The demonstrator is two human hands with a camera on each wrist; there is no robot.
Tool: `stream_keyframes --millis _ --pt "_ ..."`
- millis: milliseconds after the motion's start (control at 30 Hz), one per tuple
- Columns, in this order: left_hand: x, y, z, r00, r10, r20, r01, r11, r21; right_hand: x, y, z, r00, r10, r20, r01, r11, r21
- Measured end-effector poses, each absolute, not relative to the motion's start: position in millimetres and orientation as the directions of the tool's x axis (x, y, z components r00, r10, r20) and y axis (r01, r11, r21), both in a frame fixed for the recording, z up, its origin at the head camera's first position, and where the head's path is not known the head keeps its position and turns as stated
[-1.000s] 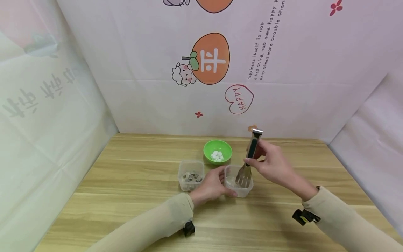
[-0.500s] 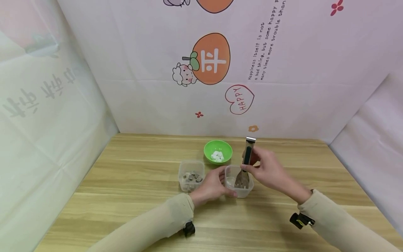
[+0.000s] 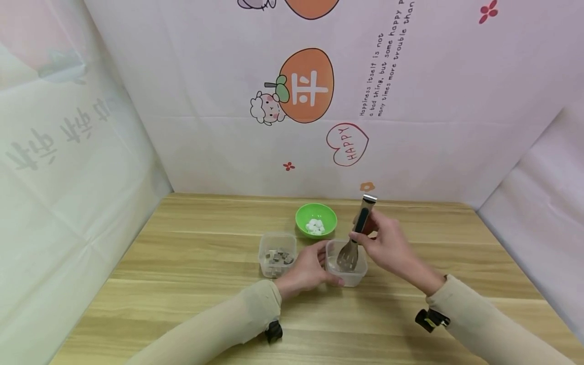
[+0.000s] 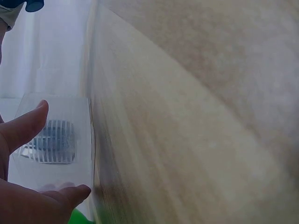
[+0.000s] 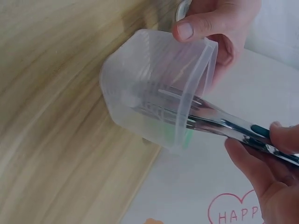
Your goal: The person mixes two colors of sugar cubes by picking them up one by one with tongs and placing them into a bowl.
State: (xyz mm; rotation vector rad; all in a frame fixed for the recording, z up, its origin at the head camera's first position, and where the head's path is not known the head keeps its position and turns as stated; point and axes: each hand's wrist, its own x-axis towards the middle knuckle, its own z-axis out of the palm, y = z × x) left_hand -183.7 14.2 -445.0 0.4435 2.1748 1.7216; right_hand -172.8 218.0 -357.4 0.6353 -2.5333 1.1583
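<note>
My left hand [image 3: 306, 267] holds the side of a clear plastic container [image 3: 355, 280], thumb at the front and fingers behind. My right hand [image 3: 388, 246] grips slotted metal tongs [image 3: 349, 255] with dark green handle inlays. They slant down into the container, their heads inside it. Through the wall in the right wrist view, a whitish round shape [image 5: 131, 99] shows by the tong tips. The left wrist view has my thumb and fingers on either side of the container [image 4: 56, 175], the slotted tong head [image 4: 58, 142] showing through.
Behind the hands stands a green bowl [image 3: 307, 210] with several small white pieces [image 3: 315, 226]. Left of my left hand sits a second clear container [image 3: 277, 238] with several greyish blocks [image 3: 279, 257]. A printed cloth [image 3: 219, 152] hangs at the wooden table's [image 3: 191, 253] back edge.
The tongs have tilted and shifted slightly to the left inside the container, and my right hand has moved left with them. My left hand and the container stay put.
</note>
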Motion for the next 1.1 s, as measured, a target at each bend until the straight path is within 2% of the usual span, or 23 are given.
stream_keyframes --millis 200,800,1100 --pt "-184 14 -445 -0.896 0.439 -0.063 0.042 0.226 0.973 -173 216 -363 -0.874 -0.222 0.433 -0.477 0.568 -0.671" --pt "-184 15 -446 -0.901 0.429 -0.071 0.033 0.230 0.973 -174 225 -369 -0.874 -0.225 0.431 -0.472 0.602 -0.644" --pt "-183 15 -445 -0.902 0.425 -0.079 0.025 0.234 0.972 -173 224 -366 -0.874 -0.170 0.455 -0.462 0.580 -0.671"
